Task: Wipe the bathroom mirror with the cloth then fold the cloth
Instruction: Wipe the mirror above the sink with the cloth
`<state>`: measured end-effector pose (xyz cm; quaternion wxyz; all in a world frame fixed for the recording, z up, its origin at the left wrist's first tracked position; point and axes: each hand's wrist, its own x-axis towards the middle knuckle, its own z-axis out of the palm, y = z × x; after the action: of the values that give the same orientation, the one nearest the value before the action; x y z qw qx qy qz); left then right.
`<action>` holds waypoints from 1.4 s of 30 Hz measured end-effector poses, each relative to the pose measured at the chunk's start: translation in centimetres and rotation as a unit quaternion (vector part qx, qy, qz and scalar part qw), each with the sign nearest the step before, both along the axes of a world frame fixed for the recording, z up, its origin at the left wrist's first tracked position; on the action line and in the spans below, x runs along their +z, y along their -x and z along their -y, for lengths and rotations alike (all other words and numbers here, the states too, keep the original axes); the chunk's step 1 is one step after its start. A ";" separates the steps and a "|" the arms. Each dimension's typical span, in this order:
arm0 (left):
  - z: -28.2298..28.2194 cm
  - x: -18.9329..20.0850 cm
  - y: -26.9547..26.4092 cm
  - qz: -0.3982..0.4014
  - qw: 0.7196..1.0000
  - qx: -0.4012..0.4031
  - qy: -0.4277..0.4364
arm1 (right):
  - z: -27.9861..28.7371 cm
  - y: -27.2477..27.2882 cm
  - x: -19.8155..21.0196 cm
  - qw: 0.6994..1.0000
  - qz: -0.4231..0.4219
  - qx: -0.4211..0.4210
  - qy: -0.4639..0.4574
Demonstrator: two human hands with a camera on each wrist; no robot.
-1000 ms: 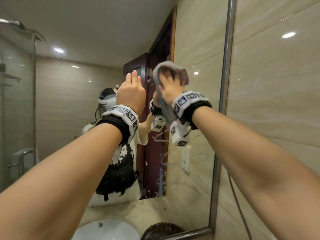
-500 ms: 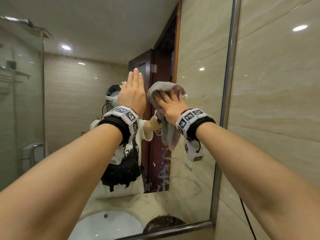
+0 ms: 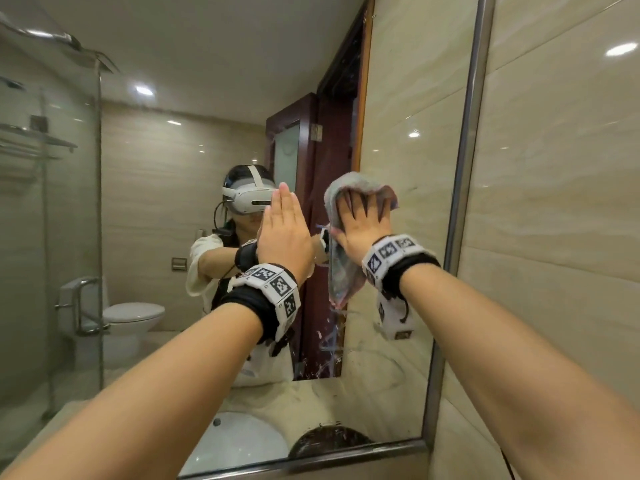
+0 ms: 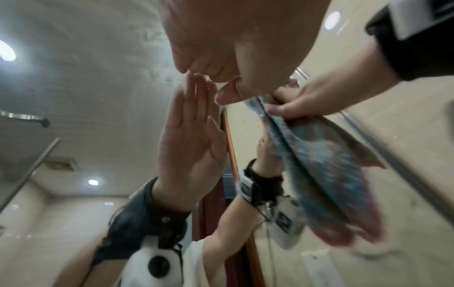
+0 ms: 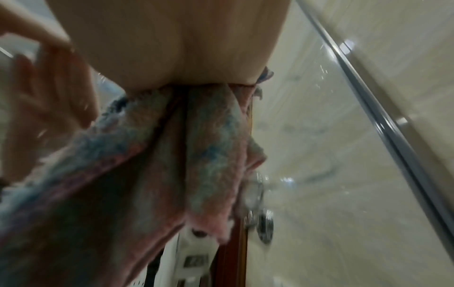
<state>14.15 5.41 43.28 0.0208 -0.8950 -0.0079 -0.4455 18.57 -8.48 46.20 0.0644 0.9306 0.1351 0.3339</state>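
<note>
Wiping under way: right hand, fingers spread, is pressing the cloth on the mirror; left hand, flat, is holding nothing. Streaks below probably need the next pass.

Cloth flat against mirror

No words, brand names or numbers can be read in any view. The only signs are black-and-white square code markers on the left wristband and the right wristband, just behind the fingers.
</note>
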 end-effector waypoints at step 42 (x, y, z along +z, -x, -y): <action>-1.0 0.4 1.2 -0.002 0.999 -0.004 -0.037 | -1.0 0.5 -4.1 0.995 0.011 0.021 0.100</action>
<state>12.93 6.43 43.69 0.0519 -0.8944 0.0117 -0.4442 18.06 -7.46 42.05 0.1512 0.9127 0.1867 0.3304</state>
